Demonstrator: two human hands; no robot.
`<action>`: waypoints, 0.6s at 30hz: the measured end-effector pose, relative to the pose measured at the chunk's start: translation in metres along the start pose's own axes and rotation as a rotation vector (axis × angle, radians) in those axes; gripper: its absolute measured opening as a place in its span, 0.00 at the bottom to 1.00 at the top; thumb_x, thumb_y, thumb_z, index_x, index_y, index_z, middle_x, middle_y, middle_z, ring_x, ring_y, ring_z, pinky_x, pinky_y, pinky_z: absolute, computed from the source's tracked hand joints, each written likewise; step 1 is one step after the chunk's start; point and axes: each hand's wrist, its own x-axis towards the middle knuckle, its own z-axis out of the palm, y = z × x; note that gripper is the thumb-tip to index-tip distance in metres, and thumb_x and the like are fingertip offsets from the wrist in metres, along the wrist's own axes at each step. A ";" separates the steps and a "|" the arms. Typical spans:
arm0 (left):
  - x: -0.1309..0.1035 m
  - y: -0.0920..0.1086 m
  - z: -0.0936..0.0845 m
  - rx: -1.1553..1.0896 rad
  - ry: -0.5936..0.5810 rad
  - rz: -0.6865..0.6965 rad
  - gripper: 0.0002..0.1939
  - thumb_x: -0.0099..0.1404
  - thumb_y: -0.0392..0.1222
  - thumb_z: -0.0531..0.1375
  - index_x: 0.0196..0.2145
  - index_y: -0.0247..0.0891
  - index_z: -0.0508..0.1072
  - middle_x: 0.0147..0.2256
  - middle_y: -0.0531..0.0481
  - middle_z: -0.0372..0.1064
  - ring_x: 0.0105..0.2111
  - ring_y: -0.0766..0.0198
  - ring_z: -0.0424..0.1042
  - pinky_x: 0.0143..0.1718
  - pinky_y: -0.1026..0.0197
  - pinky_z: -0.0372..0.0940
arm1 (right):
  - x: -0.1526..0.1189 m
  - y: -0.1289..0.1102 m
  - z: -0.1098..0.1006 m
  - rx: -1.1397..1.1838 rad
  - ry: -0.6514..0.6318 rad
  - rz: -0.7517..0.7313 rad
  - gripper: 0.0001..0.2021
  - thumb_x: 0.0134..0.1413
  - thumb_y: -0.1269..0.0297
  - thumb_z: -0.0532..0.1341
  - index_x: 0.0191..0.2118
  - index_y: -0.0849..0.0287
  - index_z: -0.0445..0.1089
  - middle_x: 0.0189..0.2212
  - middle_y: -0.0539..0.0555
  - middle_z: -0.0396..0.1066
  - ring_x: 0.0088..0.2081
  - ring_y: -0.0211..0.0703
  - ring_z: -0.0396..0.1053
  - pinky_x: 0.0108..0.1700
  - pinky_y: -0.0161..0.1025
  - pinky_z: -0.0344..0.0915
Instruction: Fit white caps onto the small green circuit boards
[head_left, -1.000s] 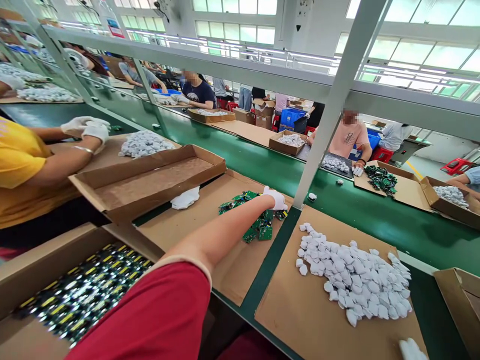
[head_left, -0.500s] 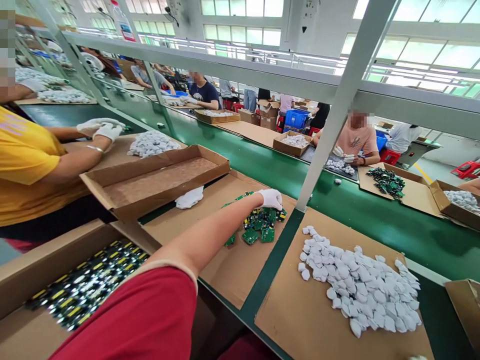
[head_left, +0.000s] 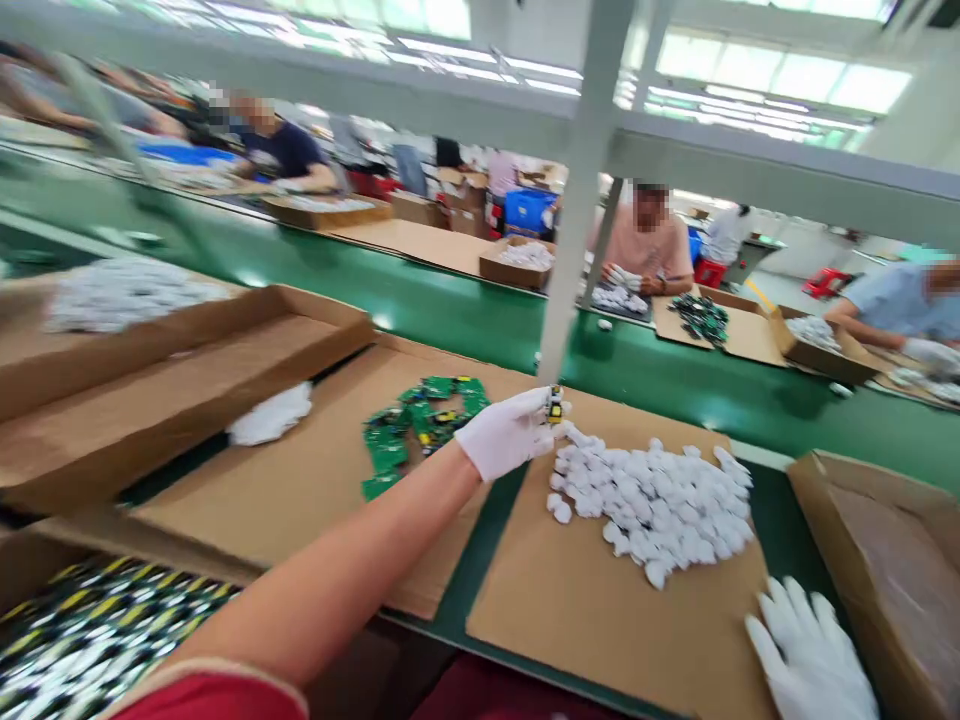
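Observation:
My left hand [head_left: 510,435], in a white glove, pinches a small circuit board [head_left: 555,405] with yellow and black parts, held up in the air. Below and to the left of it, a loose pile of green circuit boards [head_left: 386,445] lies on a cardboard sheet [head_left: 300,520]. To its right, white rounded pieces [head_left: 660,500] form a heap on a second cardboard sheet [head_left: 570,630]. My right hand [head_left: 810,645], gloved too, is at the lower right with fingers spread and nothing in it, over that sheet's right edge.
A cardboard tray [head_left: 187,380] stands at the left, a box of boards [head_left: 97,640] at the lower left, and another cardboard box [head_left: 885,560] at the right. A metal post [head_left: 574,200] rises behind my left hand. Co-workers sit beyond the green bench [head_left: 450,320].
My left hand has lifted a circuit board off the pile and moved it towards the white heap. My right hand has come into view at the lower right. The view has turned right.

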 end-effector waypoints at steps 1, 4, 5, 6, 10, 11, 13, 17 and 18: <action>-0.005 -0.011 0.017 -0.148 -0.065 -0.092 0.11 0.60 0.45 0.58 0.40 0.40 0.69 0.36 0.48 0.69 0.32 0.67 0.71 0.25 0.69 0.63 | 0.001 -0.008 -0.011 -0.016 0.025 0.099 0.21 0.53 0.55 0.53 0.49 0.60 0.68 0.52 0.62 0.65 0.57 0.65 0.55 0.55 0.61 0.54; -0.016 -0.034 0.059 -0.326 -0.118 -0.260 0.09 0.62 0.44 0.57 0.36 0.37 0.71 0.32 0.49 0.68 0.24 0.71 0.67 0.21 0.69 0.62 | 0.012 -0.030 -0.028 0.069 -0.072 0.072 0.30 0.53 0.55 0.56 0.60 0.62 0.56 0.60 0.60 0.55 0.61 0.59 0.49 0.58 0.56 0.52; -0.017 -0.039 0.069 -0.328 -0.108 -0.275 0.09 0.62 0.43 0.57 0.36 0.36 0.71 0.32 0.49 0.67 0.23 0.72 0.66 0.20 0.70 0.62 | 0.016 -0.032 -0.029 0.075 -0.072 0.102 0.28 0.54 0.57 0.55 0.59 0.62 0.57 0.59 0.60 0.56 0.61 0.59 0.49 0.58 0.57 0.51; -0.018 -0.043 0.077 -0.318 -0.099 -0.279 0.08 0.61 0.41 0.59 0.37 0.35 0.71 0.32 0.50 0.67 0.23 0.72 0.65 0.19 0.71 0.61 | 0.019 -0.031 -0.028 0.065 -0.037 0.177 0.24 0.55 0.59 0.55 0.57 0.62 0.60 0.58 0.60 0.58 0.60 0.60 0.51 0.57 0.58 0.52; -0.014 -0.056 0.096 -0.274 -0.159 -0.291 0.13 0.57 0.33 0.61 0.42 0.33 0.71 0.32 0.49 0.66 0.24 0.73 0.65 0.18 0.73 0.59 | 0.019 -0.013 -0.026 0.083 0.053 0.322 0.16 0.58 0.65 0.53 0.50 0.61 0.69 0.46 0.63 0.69 0.49 0.56 0.64 0.50 0.53 0.61; -0.013 -0.060 0.097 -0.275 -0.176 -0.302 0.13 0.58 0.34 0.61 0.42 0.33 0.71 0.32 0.49 0.67 0.25 0.72 0.66 0.19 0.72 0.61 | 0.019 -0.012 -0.028 0.108 0.077 0.355 0.17 0.59 0.65 0.52 0.51 0.62 0.67 0.44 0.64 0.70 0.46 0.54 0.66 0.48 0.51 0.63; -0.009 -0.069 0.096 -0.299 -0.192 -0.338 0.11 0.60 0.41 0.59 0.40 0.34 0.70 0.34 0.46 0.69 0.25 0.69 0.68 0.20 0.69 0.63 | 0.024 -0.017 -0.037 0.282 0.167 0.468 0.20 0.59 0.64 0.52 0.56 0.63 0.61 0.40 0.63 0.70 0.41 0.51 0.69 0.43 0.48 0.65; -0.004 -0.092 0.091 -0.395 -0.223 -0.480 0.19 0.61 0.53 0.55 0.42 0.35 0.68 0.41 0.40 0.71 0.26 0.63 0.72 0.21 0.65 0.64 | 0.049 -0.058 -0.074 1.016 0.293 0.671 0.19 0.55 0.60 0.59 0.52 0.59 0.62 0.30 0.52 0.70 0.29 0.40 0.70 0.33 0.39 0.68; -0.004 -0.097 0.090 -0.421 -0.225 -0.505 0.21 0.62 0.55 0.54 0.44 0.35 0.68 0.42 0.38 0.71 0.29 0.60 0.73 0.24 0.63 0.65 | 0.057 -0.071 -0.084 1.169 0.235 0.644 0.13 0.55 0.59 0.59 0.44 0.59 0.66 0.27 0.51 0.70 0.26 0.38 0.68 0.30 0.36 0.67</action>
